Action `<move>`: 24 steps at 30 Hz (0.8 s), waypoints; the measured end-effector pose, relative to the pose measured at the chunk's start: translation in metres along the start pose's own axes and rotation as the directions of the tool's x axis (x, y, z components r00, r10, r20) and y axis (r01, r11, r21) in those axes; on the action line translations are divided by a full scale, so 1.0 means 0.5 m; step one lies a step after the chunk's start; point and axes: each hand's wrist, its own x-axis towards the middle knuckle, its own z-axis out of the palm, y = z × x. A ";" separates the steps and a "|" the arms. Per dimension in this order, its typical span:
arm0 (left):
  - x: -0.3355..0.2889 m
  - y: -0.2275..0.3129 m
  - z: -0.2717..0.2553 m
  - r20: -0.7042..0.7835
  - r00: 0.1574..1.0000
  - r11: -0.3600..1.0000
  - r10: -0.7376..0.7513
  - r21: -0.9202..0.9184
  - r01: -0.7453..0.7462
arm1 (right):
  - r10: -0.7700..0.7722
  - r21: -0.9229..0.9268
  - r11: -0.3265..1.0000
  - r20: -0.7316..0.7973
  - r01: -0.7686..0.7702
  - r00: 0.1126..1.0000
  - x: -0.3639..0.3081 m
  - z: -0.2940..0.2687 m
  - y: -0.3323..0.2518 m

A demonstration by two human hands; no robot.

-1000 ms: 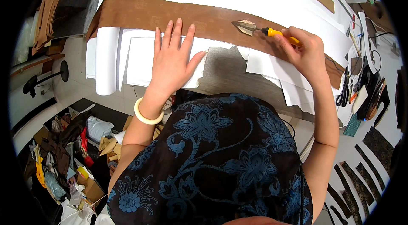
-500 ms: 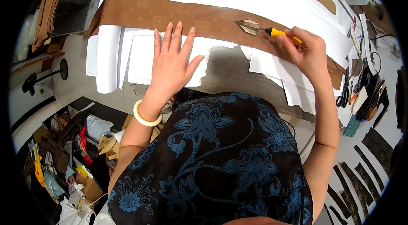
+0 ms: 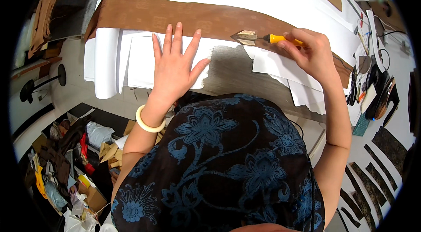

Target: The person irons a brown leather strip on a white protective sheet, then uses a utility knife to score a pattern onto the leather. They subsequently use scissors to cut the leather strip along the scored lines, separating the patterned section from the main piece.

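Left hand [image 3: 172,72] was laid flat, fingers spread, with fingertips placed on the near edge of the brown patterned strip [image 3: 144,12] and palm over white paper [image 3: 140,58]. Yellow-handled tool [image 3: 276,38] was pinched between right thumb and fingers (right hand [image 3: 310,52]); its pointed metal head [image 3: 246,37] was directed leftward over the strip's near edge. Contact could not be determined. Strip was draped across a white roll [image 3: 107,63] at left.

Textile workshop; brown fabric strip [image 3: 162,15] on worktable [image 3: 228,67]; dark cut pieces [image 3: 389,148]; scraps [image 3: 57,157] (many-coloured)

Brown patterned strip [image 3: 210,16], laid crosswise — yellow-handled pointed tool [image 3: 272,38], at its near edge
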 end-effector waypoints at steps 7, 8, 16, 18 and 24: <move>0.002 0.004 -0.001 0.052 0.998 0.999 -0.037 0.009 0.037 | -0.073 -0.048 0.996 -0.047 0.070 0.996 0.025 0.013 -0.001; 0.002 0.004 -0.002 0.052 0.998 0.999 -0.037 0.009 0.037 | -0.083 -0.071 0.994 -0.065 0.078 0.994 0.029 0.015 0.000; 0.006 0.005 -0.011 0.051 0.998 0.999 -0.034 -0.002 0.034 | -0.008 -0.096 0.995 -0.158 -0.008 0.987 0.045 0.013 0.018; 0.007 0.006 -0.011 0.050 0.998 0.999 -0.038 0.006 0.037 | -0.020 -0.002 1.000 -0.280 0.020 0.960 0.034 -0.014 0.040; 0.005 0.004 -0.004 0.068 0.996 0.998 -0.060 0.006 0.059 | -0.186 -0.126 0.983 -0.700 0.137 0.689 -0.034 -0.378 0.108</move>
